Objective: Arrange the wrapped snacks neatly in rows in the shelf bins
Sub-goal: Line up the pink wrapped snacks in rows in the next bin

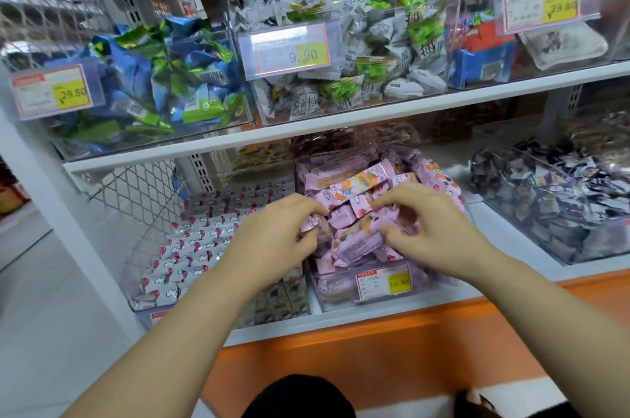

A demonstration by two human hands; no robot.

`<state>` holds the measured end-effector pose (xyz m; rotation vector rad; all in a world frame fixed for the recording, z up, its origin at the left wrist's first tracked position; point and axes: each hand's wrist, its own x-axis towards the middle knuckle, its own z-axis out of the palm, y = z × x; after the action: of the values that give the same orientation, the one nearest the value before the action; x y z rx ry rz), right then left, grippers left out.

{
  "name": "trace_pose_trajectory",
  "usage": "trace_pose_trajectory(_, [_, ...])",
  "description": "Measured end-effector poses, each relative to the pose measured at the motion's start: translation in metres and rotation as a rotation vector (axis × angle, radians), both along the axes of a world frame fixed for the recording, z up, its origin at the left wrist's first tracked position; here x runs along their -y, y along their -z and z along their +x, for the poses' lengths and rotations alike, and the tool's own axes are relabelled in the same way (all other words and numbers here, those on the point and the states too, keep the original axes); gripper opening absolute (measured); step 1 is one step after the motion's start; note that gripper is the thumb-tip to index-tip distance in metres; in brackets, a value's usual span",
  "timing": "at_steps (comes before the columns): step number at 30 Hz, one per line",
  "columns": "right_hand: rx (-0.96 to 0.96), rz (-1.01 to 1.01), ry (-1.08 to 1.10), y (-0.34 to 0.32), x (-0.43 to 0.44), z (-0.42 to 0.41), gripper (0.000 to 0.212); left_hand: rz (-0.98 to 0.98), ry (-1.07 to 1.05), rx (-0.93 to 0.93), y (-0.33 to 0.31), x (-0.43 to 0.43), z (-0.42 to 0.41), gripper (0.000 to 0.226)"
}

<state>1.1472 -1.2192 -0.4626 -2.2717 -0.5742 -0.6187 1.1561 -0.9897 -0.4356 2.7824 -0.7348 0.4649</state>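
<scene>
A clear bin (341, 294) on the lower shelf holds a loose heap of pink wrapped snacks (354, 184). My left hand (272, 233) reaches into the heap from the left and pinches one small pink snack (312, 223) at its end. My right hand (433, 230) is in the same bin from the right, fingers curled over a long pink snack (358, 240) that lies slanted near the front. To the left, another clear bin has white snacks with red marks (194, 247) lying in neat rows.
The upper shelf carries bins of blue-green packets (153, 76), grey-green packets (358, 52) and mixed packs (504, 52), each with a price tag. A bin of dark wrapped pieces (552, 202) stands right of the pink bin. An orange shelf front (375, 349) runs below.
</scene>
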Motion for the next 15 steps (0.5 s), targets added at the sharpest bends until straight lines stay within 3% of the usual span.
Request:
trace_pose_trajectory(4, [0.230,0.278,0.138,-0.009,0.004,-0.004,0.012,-0.256,0.099,0.283,0.001,-0.005,-0.007,0.023])
trace_pose_trajectory(8, [0.360,0.399,0.325,-0.004,0.010,0.006,0.016,-0.409,0.181,0.468,0.015,0.002,-0.002,0.025])
trace_pose_trajectory(12, [0.348,0.402,0.498,-0.001,0.021,0.021,0.021,-0.448,0.194,0.522,0.028,0.017,0.018,0.026])
trace_pose_trajectory(15, [0.229,0.366,0.536,-0.002,0.032,0.037,0.026,-0.458,0.159,0.522,0.029,0.028,0.034,0.029])
